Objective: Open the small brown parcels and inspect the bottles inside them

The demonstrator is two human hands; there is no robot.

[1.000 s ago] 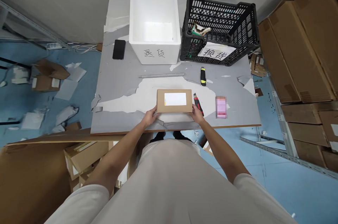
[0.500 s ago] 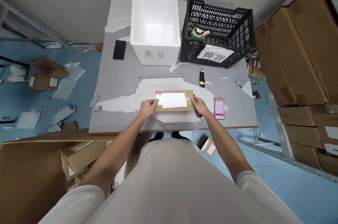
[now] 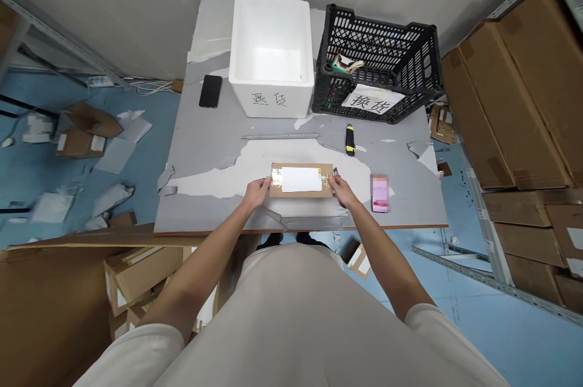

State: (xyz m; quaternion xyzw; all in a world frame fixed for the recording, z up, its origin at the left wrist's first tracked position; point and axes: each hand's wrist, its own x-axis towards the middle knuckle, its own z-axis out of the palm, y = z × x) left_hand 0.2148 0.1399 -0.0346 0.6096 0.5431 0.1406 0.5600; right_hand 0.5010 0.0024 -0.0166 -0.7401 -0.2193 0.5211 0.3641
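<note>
The left hand (image 3: 257, 192) and the right hand (image 3: 342, 190) are gripping the two ends of a small cardboard box (image 3: 302, 181). This box is at the front part of the table (image 3: 195, 135), and the red cutter (image 3: 336, 173) is partly hidden beside the right hand.

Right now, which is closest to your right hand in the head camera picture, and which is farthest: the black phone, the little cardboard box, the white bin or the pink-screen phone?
From the right hand:
1. Cardboard box: in its grip.
2. Pink-screen phone: just right.
3. White bin: ahead, leftward.
4. Black phone: far left.
</note>
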